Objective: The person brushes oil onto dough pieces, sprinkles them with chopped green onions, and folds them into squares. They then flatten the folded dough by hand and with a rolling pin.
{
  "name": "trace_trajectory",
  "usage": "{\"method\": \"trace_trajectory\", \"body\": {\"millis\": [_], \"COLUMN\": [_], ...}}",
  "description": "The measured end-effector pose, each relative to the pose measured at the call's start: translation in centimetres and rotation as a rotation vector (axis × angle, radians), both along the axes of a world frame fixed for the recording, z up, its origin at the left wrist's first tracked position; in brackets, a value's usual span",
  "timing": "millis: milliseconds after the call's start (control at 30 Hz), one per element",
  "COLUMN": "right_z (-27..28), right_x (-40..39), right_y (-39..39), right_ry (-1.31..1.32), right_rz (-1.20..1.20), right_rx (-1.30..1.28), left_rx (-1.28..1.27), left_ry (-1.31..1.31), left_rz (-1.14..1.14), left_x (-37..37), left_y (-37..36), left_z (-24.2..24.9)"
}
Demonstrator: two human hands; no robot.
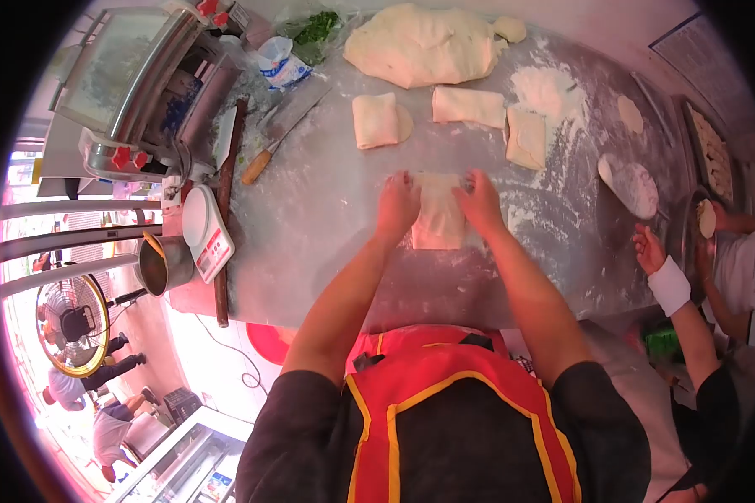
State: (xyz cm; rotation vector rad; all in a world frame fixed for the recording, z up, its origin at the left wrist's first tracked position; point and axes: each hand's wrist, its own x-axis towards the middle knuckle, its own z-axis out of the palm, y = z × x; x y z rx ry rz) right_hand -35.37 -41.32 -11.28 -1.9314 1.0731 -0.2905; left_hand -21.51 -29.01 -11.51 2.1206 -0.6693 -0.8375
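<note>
In the head view a folded rectangle of dough (439, 214) lies flat on the metal table (310, 226) in front of me. My left hand (398, 204) is at its upper left edge and my right hand (480, 204) at its upper right edge, both with fingers curled at the dough. Beyond my hands lie folded dough pieces: one (376, 121) at the left, one (468, 107) in the middle and one (526, 138) at the right. A large dough mass (424, 44) rests at the back.
At the left are a dough-rolling machine (155, 92), a wooden-handled tool (260, 163), a white scale (208, 230) and a metal pot (166, 264). Flour (549, 90) covers the right side. A co-worker's hand (648, 250) is near flattened dough (633, 189).
</note>
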Motion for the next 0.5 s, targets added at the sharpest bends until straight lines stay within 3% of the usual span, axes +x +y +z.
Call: {"method": "trace_trajectory", "body": {"millis": [67, 167, 233, 267, 367, 500], "right_z": [1.1, 4.1, 2.5, 2.0, 1.3, 0.2], "right_x": [2.8, 2.9, -0.5, -2.3, -4.9, -4.9], "right_y": [-0.9, -1.8, 0.0, 1.5, 4.1, 5.1], "right_ry": [0.110, 0.247, -0.068, -0.147, -0.193, -0.098], "right_rz": [-0.046, 0.177, 0.324, 0.380, 0.513, 0.536], "right_rx": [0.212, 0.301, -0.171, -0.265, -0.532, -0.675], "left_rx": [0.095, 0.074, -0.106, -0.250, -0.251, -0.173], "left_ry": [0.015, -0.125, -0.293, -0.381, -0.840, -0.748], "left_rz": [-0.030, -0.160, -0.275, -0.327, -0.552, -0.511], "left_x": [0.5, 0.2, -0.8, -2.2, -5.1, -6.2], "left_y": [-2.3, -2.0, 0.2, 2.1, 5.1, 4.4], "left_z": [1.6, 2.8, 2.5, 1.7, -0.1, -0.7]}}
